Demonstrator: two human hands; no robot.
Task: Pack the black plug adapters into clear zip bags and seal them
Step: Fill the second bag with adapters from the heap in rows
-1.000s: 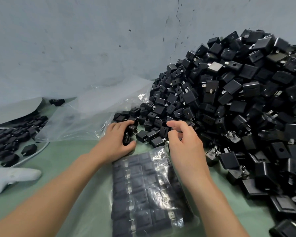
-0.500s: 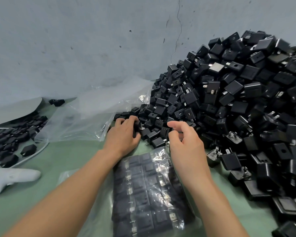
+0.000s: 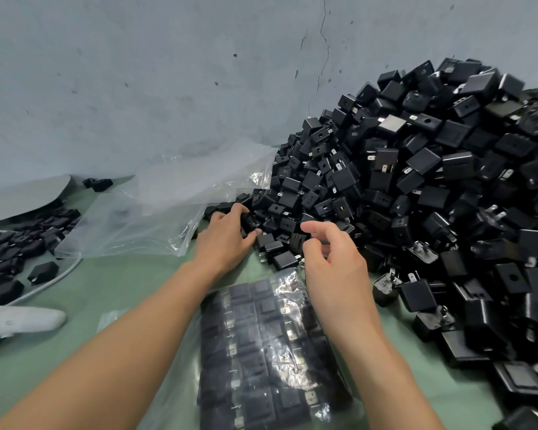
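Observation:
A big heap of black plug adapters (image 3: 416, 187) fills the right side against the wall. A clear zip bag (image 3: 261, 346) packed with rows of adapters lies flat between my forearms. My left hand (image 3: 224, 240) reaches into the heap's near-left edge and curls around a black adapter (image 3: 249, 223). My right hand (image 3: 330, 262) hovers over the top end of the bag, fingers curled with thumb and forefinger apart, holding nothing that I can see.
Crumpled clear plastic bags (image 3: 156, 212) lie to the left of the heap. More adapters (image 3: 19, 246) sit at the far left beside a grey sheet. A white controller-like object (image 3: 16, 321) rests at the left edge. Green table surface (image 3: 112, 283) surrounds the bag.
My left hand slid forward and right into the heap's edge with its adapter. My right hand lifted slightly and its fingers loosened.

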